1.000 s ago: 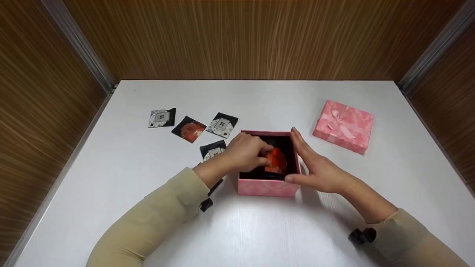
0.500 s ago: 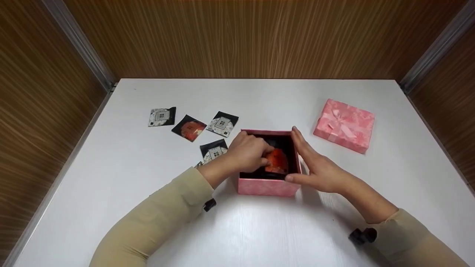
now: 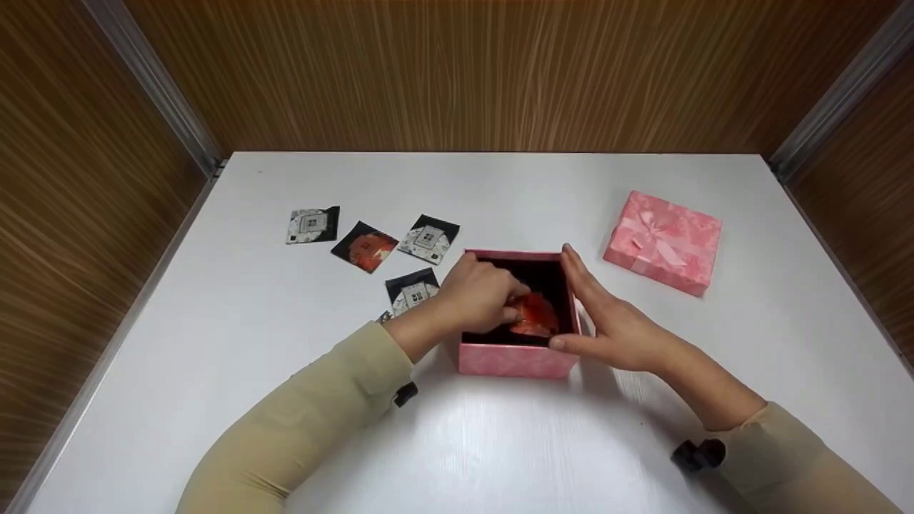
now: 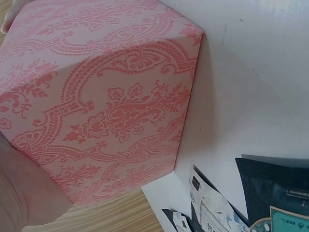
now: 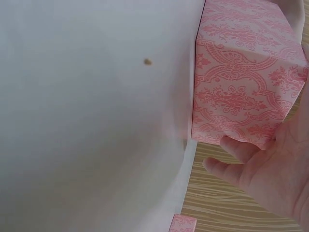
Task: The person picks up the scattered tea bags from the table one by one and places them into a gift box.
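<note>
Over the left rim of the pink box (image 3: 515, 361), the left grip (image 3: 480, 294) pinches an orange packet (image 3: 537, 315) inside by its left side; probably light, limp and slick, best held by an edge. The right grip (image 3: 620, 332), spread apart, touches the right wall. Walls limit sideways room; upward looks freer.

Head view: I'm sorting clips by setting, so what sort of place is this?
Probably a small work booth or recording station, though I can't be sure: a white table, wood-grain panels on three sides, and metal strips at the corners.
</note>
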Demonstrator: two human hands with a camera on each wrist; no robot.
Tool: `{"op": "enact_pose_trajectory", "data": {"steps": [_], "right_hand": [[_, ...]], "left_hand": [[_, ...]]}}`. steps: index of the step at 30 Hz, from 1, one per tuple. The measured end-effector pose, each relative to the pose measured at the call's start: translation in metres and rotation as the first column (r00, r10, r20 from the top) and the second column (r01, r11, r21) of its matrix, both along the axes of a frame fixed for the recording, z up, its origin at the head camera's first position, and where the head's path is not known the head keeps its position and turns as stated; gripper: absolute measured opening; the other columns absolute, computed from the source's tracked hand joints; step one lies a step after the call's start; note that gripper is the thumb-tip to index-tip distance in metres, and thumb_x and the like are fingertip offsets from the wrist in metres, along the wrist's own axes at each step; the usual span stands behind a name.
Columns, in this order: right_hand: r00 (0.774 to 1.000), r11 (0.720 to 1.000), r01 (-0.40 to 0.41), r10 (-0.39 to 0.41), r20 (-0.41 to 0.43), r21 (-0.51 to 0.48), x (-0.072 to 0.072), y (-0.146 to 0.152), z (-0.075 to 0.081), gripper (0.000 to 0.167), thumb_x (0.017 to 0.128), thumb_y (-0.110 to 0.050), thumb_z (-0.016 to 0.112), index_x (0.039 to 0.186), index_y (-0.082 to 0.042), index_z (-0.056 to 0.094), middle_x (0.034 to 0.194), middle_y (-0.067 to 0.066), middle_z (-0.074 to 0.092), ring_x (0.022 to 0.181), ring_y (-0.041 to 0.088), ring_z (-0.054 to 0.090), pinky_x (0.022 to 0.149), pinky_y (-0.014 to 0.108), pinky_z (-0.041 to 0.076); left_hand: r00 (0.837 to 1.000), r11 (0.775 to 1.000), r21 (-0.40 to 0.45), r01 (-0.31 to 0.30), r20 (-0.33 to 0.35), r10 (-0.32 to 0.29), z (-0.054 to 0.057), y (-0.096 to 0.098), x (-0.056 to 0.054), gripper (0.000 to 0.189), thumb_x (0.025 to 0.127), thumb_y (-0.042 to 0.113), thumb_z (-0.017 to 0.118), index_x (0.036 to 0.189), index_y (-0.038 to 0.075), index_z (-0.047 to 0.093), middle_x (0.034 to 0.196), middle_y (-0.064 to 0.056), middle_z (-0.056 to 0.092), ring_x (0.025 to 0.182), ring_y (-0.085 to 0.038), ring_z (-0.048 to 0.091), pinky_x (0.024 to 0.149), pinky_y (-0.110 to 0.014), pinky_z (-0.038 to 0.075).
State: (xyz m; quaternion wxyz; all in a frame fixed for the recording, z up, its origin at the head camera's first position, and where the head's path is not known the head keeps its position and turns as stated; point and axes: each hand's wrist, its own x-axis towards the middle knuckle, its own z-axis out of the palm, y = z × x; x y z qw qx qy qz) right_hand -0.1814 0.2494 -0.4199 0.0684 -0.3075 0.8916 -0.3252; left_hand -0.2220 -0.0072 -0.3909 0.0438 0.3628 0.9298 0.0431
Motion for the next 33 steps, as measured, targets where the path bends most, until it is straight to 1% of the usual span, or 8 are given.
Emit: {"op": "enact_pose_trajectory", "data": {"steps": [7,11,13,15,21,25,29,33], "right_hand": [[1.000,1.000,0.005,-0.005,0.005,0.011,-0.001,0.001,-0.001,0.114,0.097,-0.044,0.077,0.172,-0.025,-0.006,0.178,-0.002,-0.009,0.159,0.034,0.021,0.119,0.062,0.033],[1.000,1.000,0.008,-0.008,0.008,0.018,-0.001,0.001,-0.002,0.114,0.096,-0.046,0.077,0.172,-0.026,-0.006,0.178,-0.002,-0.008,0.158,0.036,0.023,0.117,0.063,0.035],[1.000,1.000,0.009,-0.009,0.009,0.017,-0.001,0.001,-0.002,0.114,0.096,-0.046,0.077,0.172,-0.027,-0.006,0.178,-0.004,-0.008,0.158,0.037,0.023,0.117,0.064,0.035],[1.000,1.000,0.009,-0.009,0.003,0.015,-0.001,0.001,-0.002,0.114,0.096,-0.046,0.077,0.172,-0.027,-0.006,0.178,-0.003,-0.008,0.158,0.037,0.023,0.118,0.064,0.035],[1.000,1.000,0.013,-0.013,-0.015,0.023,-0.001,0.001,-0.002,0.115,0.095,-0.046,0.078,0.172,-0.024,-0.005,0.179,0.001,-0.006,0.159,0.036,0.022,0.118,0.062,0.034],[1.000,0.999,0.018,-0.018,-0.009,0.029,-0.001,0.001,-0.001,0.116,0.095,-0.047,0.078,0.172,-0.025,-0.006,0.179,0.002,-0.006,0.159,0.036,0.023,0.117,0.062,0.035],[1.000,1.000,0.018,-0.018,0.001,0.023,0.000,0.000,0.001,0.116,0.095,-0.048,0.077,0.172,-0.026,-0.007,0.178,-0.003,-0.008,0.159,0.034,0.022,0.119,0.061,0.034],[1.000,1.000,0.020,-0.020,0.003,0.022,0.000,0.000,0.000,0.116,0.095,-0.049,0.077,0.172,-0.026,-0.007,0.178,-0.004,-0.009,0.159,0.033,0.021,0.118,0.061,0.035]], "left_hand": [[1.000,0.990,0.142,0.017,0.010,-0.019,-0.002,-0.003,-0.002,0.016,0.098,0.037,0.076,0.099,0.022,0.081,0.076,0.002,0.071,0.079,-0.023,0.068,0.080,-0.045,0.046],[0.992,0.949,0.316,-0.007,0.125,-0.034,0.002,-0.009,-0.003,0.021,0.100,0.027,0.076,0.114,0.014,0.083,0.100,-0.003,0.080,0.095,-0.023,0.073,0.095,-0.043,0.051],[0.981,0.911,0.410,-0.050,0.191,-0.031,0.007,-0.014,-0.004,0.030,0.101,0.024,0.074,0.128,0.010,0.079,0.117,-0.006,0.079,0.108,-0.023,0.073,0.102,-0.040,0.052],[0.976,0.863,0.496,-0.092,0.218,-0.022,0.013,-0.021,-0.006,0.035,0.102,0.022,0.073,0.135,0.008,0.074,0.126,-0.008,0.076,0.116,-0.022,0.071,0.104,-0.038,0.053],[0.977,0.702,0.687,-0.189,0.206,0.062,0.035,-0.057,-0.018,0.034,0.103,0.019,0.072,0.135,0.008,0.074,0.118,-0.009,0.077,0.099,-0.018,0.071,0.087,-0.032,0.058],[0.962,0.617,0.739,-0.271,0.218,0.162,0.046,-0.093,-0.032,0.035,0.102,0.017,0.072,0.136,0.006,0.072,0.115,-0.009,0.077,0.100,-0.019,0.070,0.092,-0.033,0.056],[0.928,0.558,0.746,-0.364,0.238,0.288,0.051,-0.132,-0.049,0.036,0.103,0.019,0.071,0.138,0.009,0.071,0.115,-0.008,0.077,0.104,-0.019,0.068,0.092,-0.032,0.052],[0.883,0.497,0.751,-0.435,0.247,0.400,0.046,-0.170,-0.066,0.038,0.104,0.020,0.070,0.140,0.008,0.070,0.120,-0.011,0.075,0.110,-0.020,0.066,0.088,-0.025,0.050]]}}
